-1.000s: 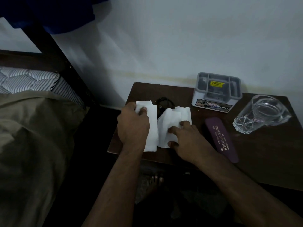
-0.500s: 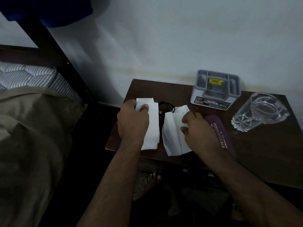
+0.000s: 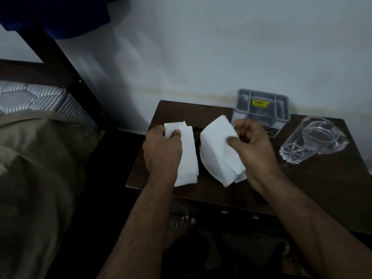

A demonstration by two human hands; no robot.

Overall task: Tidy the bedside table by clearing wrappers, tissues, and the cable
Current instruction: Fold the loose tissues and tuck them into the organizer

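My left hand (image 3: 162,153) grips a white tissue (image 3: 188,158) that hangs down over the left part of the dark wooden bedside table (image 3: 322,190). My right hand (image 3: 252,151) pinches a second white tissue (image 3: 218,153) between thumb and fingers, lifted off the table. Between the two tissues a bit of the black cable (image 3: 197,137) shows, mostly hidden behind them.
A grey plastic organiser (image 3: 261,109) with a yellow sticker stands against the wall. A clear glass (image 3: 314,139) sits at the right. A bed with a striped mattress (image 3: 36,99) and beige cover lies to the left. My bare foot (image 3: 181,228) is below the table edge.
My right hand has picked its tissue up off the table and raised it. The purple case by that hand is now hidden behind it. My left hand keeps its tissue.
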